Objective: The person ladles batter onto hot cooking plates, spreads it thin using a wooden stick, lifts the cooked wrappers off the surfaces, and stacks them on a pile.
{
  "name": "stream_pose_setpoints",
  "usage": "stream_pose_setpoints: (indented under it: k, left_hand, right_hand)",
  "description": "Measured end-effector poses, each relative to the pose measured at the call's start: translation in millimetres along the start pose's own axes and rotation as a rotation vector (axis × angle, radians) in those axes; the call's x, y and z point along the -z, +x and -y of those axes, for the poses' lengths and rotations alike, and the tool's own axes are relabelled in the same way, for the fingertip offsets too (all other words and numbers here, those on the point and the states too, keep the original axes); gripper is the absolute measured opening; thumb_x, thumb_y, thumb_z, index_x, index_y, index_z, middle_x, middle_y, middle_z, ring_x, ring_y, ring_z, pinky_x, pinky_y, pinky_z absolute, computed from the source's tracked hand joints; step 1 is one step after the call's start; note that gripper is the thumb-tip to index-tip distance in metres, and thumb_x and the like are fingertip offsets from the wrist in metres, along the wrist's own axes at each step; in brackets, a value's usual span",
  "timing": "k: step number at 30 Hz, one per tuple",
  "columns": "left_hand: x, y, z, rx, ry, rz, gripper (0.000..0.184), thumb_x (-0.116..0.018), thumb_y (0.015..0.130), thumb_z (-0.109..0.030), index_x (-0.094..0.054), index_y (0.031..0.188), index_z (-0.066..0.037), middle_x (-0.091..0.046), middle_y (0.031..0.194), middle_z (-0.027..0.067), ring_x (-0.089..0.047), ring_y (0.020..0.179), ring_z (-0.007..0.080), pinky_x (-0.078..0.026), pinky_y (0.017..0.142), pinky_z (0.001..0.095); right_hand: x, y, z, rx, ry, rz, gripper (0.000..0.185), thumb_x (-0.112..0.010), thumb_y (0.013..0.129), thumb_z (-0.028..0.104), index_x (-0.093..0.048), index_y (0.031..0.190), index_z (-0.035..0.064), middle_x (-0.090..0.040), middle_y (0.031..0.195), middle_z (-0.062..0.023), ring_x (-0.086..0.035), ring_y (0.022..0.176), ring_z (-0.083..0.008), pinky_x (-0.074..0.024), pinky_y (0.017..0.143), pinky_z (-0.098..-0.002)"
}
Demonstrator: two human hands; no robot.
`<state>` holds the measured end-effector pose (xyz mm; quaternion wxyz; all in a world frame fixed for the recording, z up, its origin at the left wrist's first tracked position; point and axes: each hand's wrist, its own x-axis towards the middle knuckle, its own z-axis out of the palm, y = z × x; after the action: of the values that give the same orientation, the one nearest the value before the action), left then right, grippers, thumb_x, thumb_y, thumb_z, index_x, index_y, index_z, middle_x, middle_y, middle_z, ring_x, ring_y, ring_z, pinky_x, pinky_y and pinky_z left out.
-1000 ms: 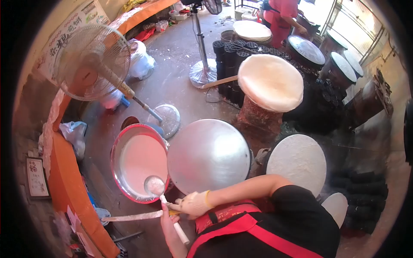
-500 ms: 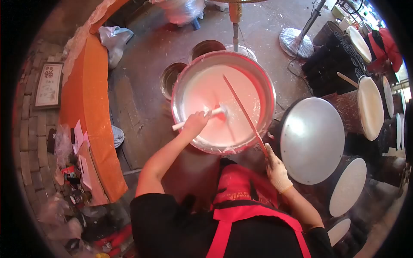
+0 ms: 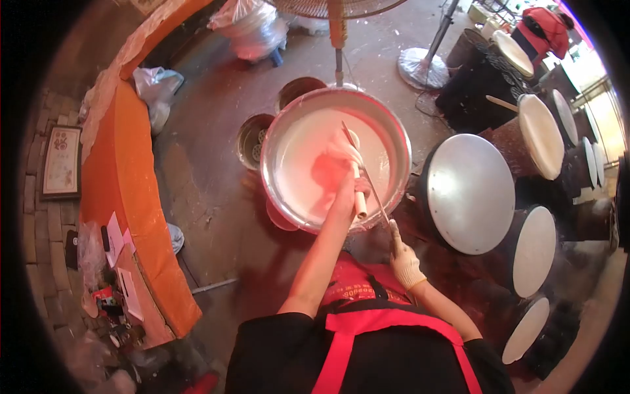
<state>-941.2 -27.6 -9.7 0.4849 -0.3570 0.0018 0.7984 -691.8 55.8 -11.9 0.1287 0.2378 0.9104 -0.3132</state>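
A large metal basin (image 3: 268,174) of pale, creamy batter (image 3: 302,164) stands in front of me. My bare left hand (image 3: 348,196) is closed around the pale handle of a ladle (image 3: 360,207), raised over the batter with its head pointing away from me. Batter coats the head, whose shape is partly hidden. In a cream knitted glove, my right hand (image 3: 405,259) grips a long thin stick (image 3: 375,190) near the basin's front right edge. The stick slants up and left, its far part crossing close to the ladle's head; whether they touch I cannot tell.
A round metal griddle (image 3: 471,194) sits right of the basin, with more round plates (image 3: 533,251) around it. Two metal pots (image 3: 252,141) stand behind the basin. An orange counter (image 3: 141,217) runs along the left. A person in red (image 3: 541,33) is at the far right.
My left hand has moved right with the ladle, lifting its head and turning the handle toward me. The stick's tip is now beside the ladle. The whole view has shifted slightly.
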Motion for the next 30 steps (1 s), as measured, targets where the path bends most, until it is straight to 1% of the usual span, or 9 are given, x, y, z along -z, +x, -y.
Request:
stream_pose_setpoints:
  k: [6,12,16,17,21,24,28,29,30]
  left_hand:
    - [-104,-96,31,-0.177,0.425,0.195,0.027,-0.054,0.1,-0.035,-0.049,0.102,-0.009,-0.036,0.064,-0.0052,-0.036,0.048,0.0034,-0.031,0.039,0.0167]
    - [-207,-211,57,-0.484,1.113,0.255,0.017,-0.047,0.103,-0.028,-0.045,0.104,-0.011,-0.036,0.068,-0.0044,-0.034,0.05,0.0039,-0.028,0.04,0.0192]
    - [-270,-266,52,-0.758,1.572,0.22,0.023,-0.046,0.103,-0.031,-0.042,0.093,-0.011,-0.035,0.063,-0.0052,-0.032,0.046,0.0036,-0.027,0.039,0.0208]
    - [-278,-268,47,-0.8,1.608,0.144,0.024,-0.046,0.103,-0.031,-0.044,0.095,-0.009,-0.036,0.063,-0.005,-0.032,0.045,0.0036,-0.027,0.038,0.0207]
    - [-282,-217,-17,-0.557,1.659,-0.165,0.026,-0.047,0.102,-0.028,-0.047,0.101,-0.002,-0.038,0.064,-0.0042,-0.033,0.045,0.0035,-0.029,0.038,0.0195]
    - [-280,-176,-53,-0.007,1.067,-0.301,0.023,-0.049,0.102,-0.022,-0.042,0.103,0.0,-0.041,0.066,-0.0043,-0.036,0.045,0.0011,-0.032,0.036,0.0154]
    - [-273,-154,-7,0.015,1.39,-0.344,0.02,-0.049,0.101,-0.019,-0.042,0.103,0.0,-0.042,0.069,-0.0025,-0.037,0.045,0.001,-0.031,0.035,0.0154]
    - [-274,-147,9,-0.063,1.59,-0.302,0.019,-0.049,0.1,-0.018,-0.045,0.101,0.0,-0.043,0.069,-0.0018,-0.038,0.046,0.0023,-0.032,0.036,0.0175]
    - [-275,-142,32,-0.145,1.785,-0.244,0.018,-0.049,0.1,-0.018,-0.047,0.099,0.0,-0.044,0.07,-0.001,-0.039,0.047,0.0036,-0.032,0.036,0.0196]
  right_hand:
    - [4,-28,-3,0.315,0.125,-0.324,0.078,-0.051,0.087,0.003,-0.017,0.155,0.0213,-0.063,0.112,-0.0241,-0.063,0.089,-0.0443,-0.0498,0.072,-0.0526]
    - [89,-27,26,0.455,-0.034,-0.522,0.078,-0.057,0.083,0.008,-0.026,0.154,0.02,-0.065,0.095,-0.0128,-0.063,0.068,-0.0321,-0.0511,0.059,-0.0413]
    - [139,8,31,0.679,-0.026,-0.886,0.073,-0.054,0.081,-0.003,-0.034,0.15,0.0128,-0.061,0.084,-0.0141,-0.06,0.06,-0.0311,-0.047,0.048,-0.0433]
    - [150,11,40,0.632,-0.025,-0.887,0.066,-0.052,0.084,-0.004,-0.037,0.147,0.0065,-0.063,0.099,-0.0178,-0.063,0.072,-0.0333,-0.0507,0.059,-0.042]
    - [143,33,66,0.618,0.146,-0.897,0.063,-0.051,0.089,0.0,-0.034,0.149,0.0068,-0.064,0.116,-0.023,-0.066,0.089,-0.0378,-0.0535,0.075,-0.0421]
    - [133,23,57,0.255,0.288,-0.42,0.064,-0.05,0.097,0.013,-0.024,0.154,0.0239,-0.059,0.126,-0.0241,-0.062,0.103,-0.0439,-0.0489,0.086,-0.0474]
    - [127,-18,-9,0.519,0.337,-0.697,0.048,-0.05,0.098,0.016,-0.038,0.145,0.0088,-0.06,0.112,-0.0312,-0.064,0.089,-0.0444,-0.0501,0.079,-0.0494]
    - [146,-43,-18,0.252,0.471,-0.446,0.039,-0.05,0.097,0.012,-0.048,0.135,0.0032,-0.062,0.108,-0.029,-0.066,0.084,-0.0408,-0.0517,0.076,-0.0476]
    - [145,-38,-50,0.601,-0.019,-0.734,0.036,-0.051,0.096,0.012,-0.051,0.131,0.0039,-0.064,0.099,-0.0254,-0.066,0.077,-0.0376,-0.053,0.071,-0.0442]
